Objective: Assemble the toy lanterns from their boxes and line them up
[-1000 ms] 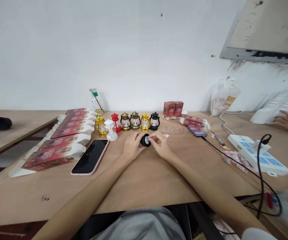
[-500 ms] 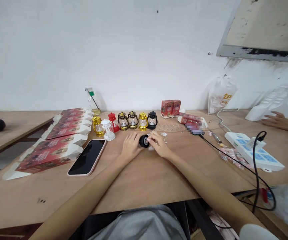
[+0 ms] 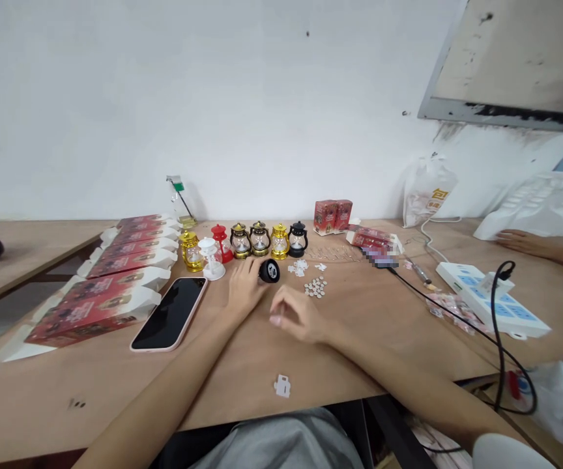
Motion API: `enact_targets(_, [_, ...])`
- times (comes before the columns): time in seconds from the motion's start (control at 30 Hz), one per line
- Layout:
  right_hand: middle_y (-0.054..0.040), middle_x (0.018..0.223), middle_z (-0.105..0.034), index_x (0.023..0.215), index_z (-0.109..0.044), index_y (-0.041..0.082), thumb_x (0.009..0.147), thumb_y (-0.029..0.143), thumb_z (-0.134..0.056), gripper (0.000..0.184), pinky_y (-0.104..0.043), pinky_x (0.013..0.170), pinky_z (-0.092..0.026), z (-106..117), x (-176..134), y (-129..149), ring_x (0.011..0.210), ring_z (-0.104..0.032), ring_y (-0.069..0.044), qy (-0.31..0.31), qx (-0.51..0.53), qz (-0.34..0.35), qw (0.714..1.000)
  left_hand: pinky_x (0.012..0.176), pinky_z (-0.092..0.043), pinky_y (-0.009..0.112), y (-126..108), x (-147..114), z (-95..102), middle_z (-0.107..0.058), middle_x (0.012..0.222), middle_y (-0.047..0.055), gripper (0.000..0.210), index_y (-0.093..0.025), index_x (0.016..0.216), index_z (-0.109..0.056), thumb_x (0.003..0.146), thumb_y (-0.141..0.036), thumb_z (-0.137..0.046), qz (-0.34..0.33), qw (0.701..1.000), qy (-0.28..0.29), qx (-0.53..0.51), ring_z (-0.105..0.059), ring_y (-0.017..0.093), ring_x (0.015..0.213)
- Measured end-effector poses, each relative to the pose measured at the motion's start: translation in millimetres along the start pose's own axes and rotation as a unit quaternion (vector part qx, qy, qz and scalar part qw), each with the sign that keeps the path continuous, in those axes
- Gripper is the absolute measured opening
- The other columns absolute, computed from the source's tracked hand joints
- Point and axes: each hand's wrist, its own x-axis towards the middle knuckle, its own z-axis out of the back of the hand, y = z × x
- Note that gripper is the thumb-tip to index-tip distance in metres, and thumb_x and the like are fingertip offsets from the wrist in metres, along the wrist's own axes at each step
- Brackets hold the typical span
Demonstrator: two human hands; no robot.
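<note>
A small black lantern (image 3: 270,271) is tipped over in my left hand (image 3: 245,286), its round underside facing me. The fingers wrap around its body, and most of the lantern is hidden behind them. My right hand (image 3: 298,314) hovers over the table, to the right of and nearer than the lantern. Its fingers are curled in toward the thumb; whether anything small sits between them is hidden. Beyond it lie several round button cells (image 3: 315,287) and a little heap of white cut pieces (image 3: 298,268). Closer to me, a white flat piece (image 3: 282,385) shows near the table's front edge.
A row of small lanterns (image 3: 259,240) in several colours stands behind my hands. A phone (image 3: 169,314) and red open boxes (image 3: 96,306) lie at left. Red boxes (image 3: 333,217), a power strip (image 3: 494,299) and a black cable (image 3: 450,316) occupy the right. Another person's hand (image 3: 520,241) rests far right.
My right hand has left the lantern's underside and come back toward me. The lantern has shifted left in my left hand. A white flat piece now shows near the front edge, and the button cells are uncovered.
</note>
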Motion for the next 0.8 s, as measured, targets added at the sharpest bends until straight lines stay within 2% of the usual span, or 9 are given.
enact_targets(0.1, [-0.0058,0.093,-0.057,0.097,-0.051,0.018,0.081,0.05,-0.053,0.036,-0.028,0.079,-0.045,-10,-7,32,0.086,-0.054,-0.015,0.105,0.02,0.099,0.989,0.075,-0.044,0.034,5,-1,1.4,-0.058,0.1,0.008,0.037,-0.019,0.111,-0.05,0.075,-0.023,-0.06,0.015,1.0,-0.012,0.005,-0.056,0.025,0.092])
enact_targets(0.2, [-0.008,0.109,-0.059,0.106,-0.052,0.018,0.079,0.053,-0.054,0.044,-0.031,0.09,-0.042,-17,-21,56,0.099,-0.054,-0.017,0.174,-0.039,0.175,0.968,0.076,-0.044,0.035,7,-1,0.8,-0.058,0.102,0.008,0.039,-0.019,0.112,-0.05,0.074,-0.022,-0.06,0.013,1.0,-0.013,0.003,-0.055,0.025,0.092])
enact_targets(0.3, [-0.0083,0.135,-0.047,0.122,-0.047,0.024,0.083,0.05,-0.05,0.047,-0.038,0.101,-0.036,-18,-42,67,0.119,-0.047,-0.021,0.229,-0.146,0.24,0.932,0.075,-0.044,0.035,6,-1,-0.5,-0.058,0.102,0.008,0.039,-0.02,0.112,-0.05,0.074,-0.024,-0.06,0.003,1.0,-0.01,0.006,-0.055,0.026,0.093])
enact_targets(0.37, [-0.0121,0.144,-0.033,0.131,-0.041,0.022,0.086,0.046,-0.047,0.052,-0.039,0.105,-0.033,-16,-55,67,0.13,-0.035,-0.022,0.237,-0.207,0.223,0.923,0.075,-0.044,0.035,6,-1,-0.8,-0.058,0.101,0.008,0.039,-0.02,0.112,-0.05,0.074,-0.024,-0.059,0.002,1.0,-0.007,0.007,-0.056,0.026,0.093])
enact_targets(0.4, [-0.0143,0.145,-0.031,0.133,-0.039,0.019,0.087,0.044,-0.046,0.052,-0.038,0.107,-0.032,-16,-61,66,0.133,-0.031,-0.022,0.234,-0.228,0.207,0.922,0.075,-0.044,0.035,6,-1,-0.6,-0.058,0.101,0.008,0.038,-0.02,0.111,-0.05,0.074,-0.024,-0.059,0.004,1.0,-0.007,0.006,-0.056,0.026,0.093])
enact_targets(0.53, [-0.0138,0.134,-0.046,0.129,-0.044,0.009,0.092,0.019,-0.039,0.039,-0.031,0.109,-0.032,-14,-76,64,0.13,-0.036,-0.018,0.218,-0.243,0.18,0.928,0.075,-0.044,0.035,4,-1,0.7,-0.058,0.101,0.008,0.038,-0.019,0.11,-0.05,0.074,-0.023,-0.06,0.009,1.0,-0.006,0.005,-0.056,0.026,0.093])
enact_targets(0.63, [-0.0086,0.127,-0.055,0.128,-0.046,0.012,0.092,0.012,-0.037,0.037,-0.027,0.108,-0.034,-10,-81,65,0.126,-0.042,-0.013,0.196,-0.192,0.181,0.944,0.074,-0.044,0.034,4,-1,1.2,-0.059,0.101,0.008,0.037,-0.019,0.11,-0.05,0.074,-0.024,-0.06,0.01,1.0,-0.008,0.008,-0.056,0.025,0.093])
enact_targets(0.73, [-0.0071,0.13,-0.052,0.133,-0.039,0.015,0.092,0.011,-0.035,0.042,-0.029,0.108,-0.035,4,-73,53,0.129,-0.036,-0.011,0.189,-0.152,0.165,0.956,0.075,-0.045,0.034,5,-1,1.0,-0.058,0.103,0.008,0.037,-0.02,0.109,-0.05,0.074,-0.024,-0.06,0.006,1.0,-0.012,-0.005,-0.057,0.025,0.094])
enact_targets(0.8, [-0.0084,0.136,-0.046,0.135,-0.036,0.015,0.089,0.005,-0.032,0.048,-0.034,0.109,-0.034,17,-58,30,0.132,-0.032,-0.012,0.175,-0.155,0.136,0.963,0.077,-0.045,0.035,7,-2,0.3,-0.058,0.103,0.008,0.037,-0.02,0.109,-0.05,0.074,-0.023,-0.06,0.003,1.0,-0.013,-0.021,-0.057,0.025,0.095])
